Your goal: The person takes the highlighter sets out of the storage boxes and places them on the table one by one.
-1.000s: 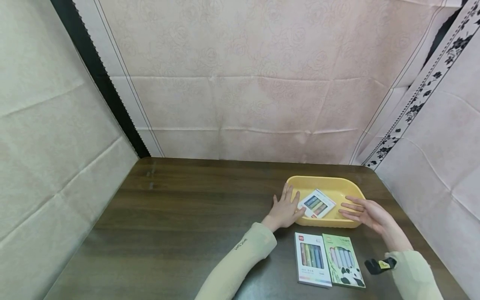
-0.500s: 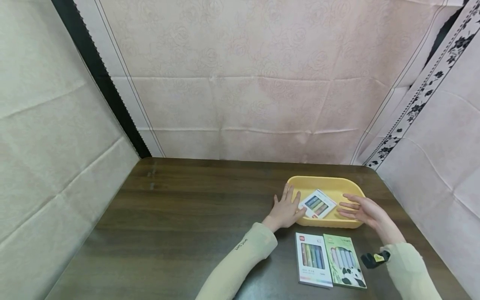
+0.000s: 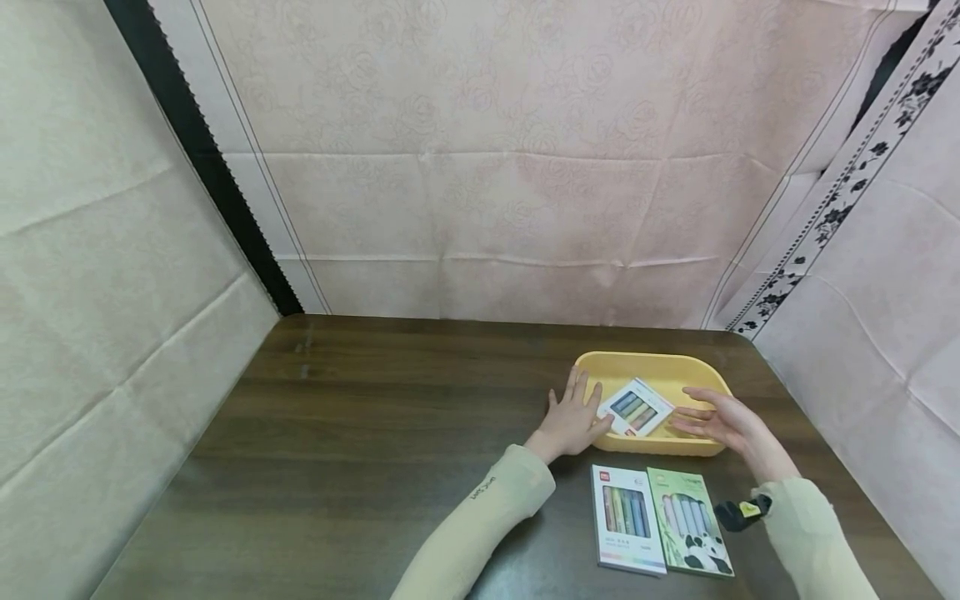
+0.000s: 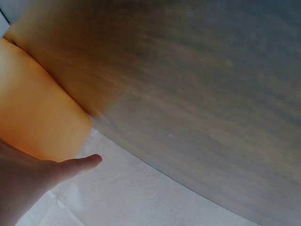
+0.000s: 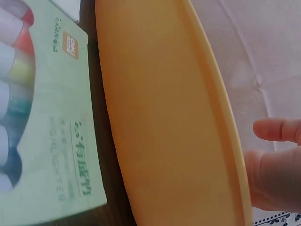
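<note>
A yellow plastic tray (image 3: 637, 447) stands toward the right of the table. Inside it lies a small white box (image 3: 636, 407) of coloured pens or sticks, set at a slant. At the tray's left rim my left hand (image 3: 567, 427) rests with its fingers spread and straight, overlapping the edge. My right hand (image 3: 731, 429) is over the tray's right part, fingers loosely bent and holding nothing. In the right wrist view the tray's side wall (image 5: 160, 117) fills the middle, with part of the right hand (image 5: 277, 176) beyond its rim.
In front of the tray, a white box of coloured pens (image 3: 627, 521) and a green highlighter box with a panda (image 3: 690, 522) lie side by side. The brown wooden table (image 3: 360, 467) reaches far to the left. Pale cloth (image 3: 480, 208) hangs behind it and on both sides.
My right hand and forearm have shifted a little to the left over the tray. The left hand, the tray and the boxes stay where they were.
</note>
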The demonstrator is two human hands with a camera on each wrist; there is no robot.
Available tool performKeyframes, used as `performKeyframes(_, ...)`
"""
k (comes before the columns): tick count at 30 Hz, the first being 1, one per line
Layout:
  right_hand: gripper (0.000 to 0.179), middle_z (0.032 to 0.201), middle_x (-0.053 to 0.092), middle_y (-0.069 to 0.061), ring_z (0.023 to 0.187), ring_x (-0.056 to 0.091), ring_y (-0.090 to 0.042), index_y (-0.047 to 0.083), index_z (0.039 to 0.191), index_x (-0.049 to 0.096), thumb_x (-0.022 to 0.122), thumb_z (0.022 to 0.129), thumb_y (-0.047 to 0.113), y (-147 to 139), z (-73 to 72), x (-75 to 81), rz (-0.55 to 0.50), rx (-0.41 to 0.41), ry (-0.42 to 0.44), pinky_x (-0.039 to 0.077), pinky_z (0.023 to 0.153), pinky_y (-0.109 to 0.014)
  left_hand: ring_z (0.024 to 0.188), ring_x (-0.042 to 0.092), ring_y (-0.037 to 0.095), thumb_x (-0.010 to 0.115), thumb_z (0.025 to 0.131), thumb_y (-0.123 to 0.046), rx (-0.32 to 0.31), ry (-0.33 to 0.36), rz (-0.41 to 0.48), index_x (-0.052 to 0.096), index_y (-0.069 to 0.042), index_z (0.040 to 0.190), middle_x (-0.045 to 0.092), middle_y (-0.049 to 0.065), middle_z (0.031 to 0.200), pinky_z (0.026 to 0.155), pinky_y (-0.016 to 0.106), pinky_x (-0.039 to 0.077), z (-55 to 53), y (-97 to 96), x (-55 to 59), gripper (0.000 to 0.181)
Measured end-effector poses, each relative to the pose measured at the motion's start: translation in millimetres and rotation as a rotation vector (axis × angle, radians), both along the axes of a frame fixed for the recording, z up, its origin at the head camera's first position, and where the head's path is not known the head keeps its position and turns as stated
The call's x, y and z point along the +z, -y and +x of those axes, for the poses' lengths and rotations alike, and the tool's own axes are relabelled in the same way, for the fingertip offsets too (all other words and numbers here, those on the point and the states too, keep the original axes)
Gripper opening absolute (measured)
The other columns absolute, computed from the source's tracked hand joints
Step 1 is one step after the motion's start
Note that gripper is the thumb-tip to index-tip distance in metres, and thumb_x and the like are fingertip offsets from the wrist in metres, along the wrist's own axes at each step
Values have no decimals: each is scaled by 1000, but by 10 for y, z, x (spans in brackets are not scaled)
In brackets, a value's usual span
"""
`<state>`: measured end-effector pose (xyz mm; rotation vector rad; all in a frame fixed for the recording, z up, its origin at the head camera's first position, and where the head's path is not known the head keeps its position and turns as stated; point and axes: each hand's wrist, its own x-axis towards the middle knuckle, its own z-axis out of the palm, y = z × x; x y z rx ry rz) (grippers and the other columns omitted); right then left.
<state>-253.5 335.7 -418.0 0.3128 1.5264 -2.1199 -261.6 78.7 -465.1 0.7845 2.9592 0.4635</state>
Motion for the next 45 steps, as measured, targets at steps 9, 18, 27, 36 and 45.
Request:
performKeyframes(9, 35, 136, 10, -31, 94, 57, -35, 21, 123, 16, 37, 96, 16, 40, -40, -37, -92, -25, 79, 26, 104, -50, 141, -8, 24, 27, 94, -50, -13, -14, 7, 22, -16, 144, 6, 10, 153, 102, 58, 25, -3, 3, -6, 61)
performKeyframes(18, 78, 127, 20, -27, 98, 51, -36, 34, 135, -26, 38, 95, 18, 66, -88, -45, -101, -30, 144, 32, 102, -49, 141, -7, 25, 26, 94, -50, -18, -24, 4, 22, -15, 144, 7, 11, 152, 102, 58, 26, 11, 20, 9, 61)
performKeyframes(27, 81, 119, 25, -26, 95, 52, -35, 37, 133, -32, 37, 95, 17, 64, -134, -61, -106, -67, 184, 33, 101, -48, 141, -8, 24, 25, 94, -51, -19, -21, 10, 22, -15, 144, 6, 11, 152, 102, 58, 25, 12, 18, 14, 61)
performKeyframes(36, 84, 117, 26, -24, 99, 50, -38, 49, 129, -31, 38, 94, 16, 79, -158, -110, -230, -103, 246, 32, 103, -44, 141, -6, 26, 26, 94, -50, -24, -33, -2, 23, -15, 144, 7, 12, 152, 101, 57, 27, 9, 17, 6, 61)
performKeyframes(45, 79, 114, 28, -23, 95, 51, -37, 50, 132, -20, 40, 93, 15, 144, -159, -102, -253, -138, 262, 36, 101, -40, 141, -6, 26, 27, 94, -49, -25, -32, 9, 24, -15, 143, 8, 12, 152, 101, 58, 27, 11, 16, 14, 60)
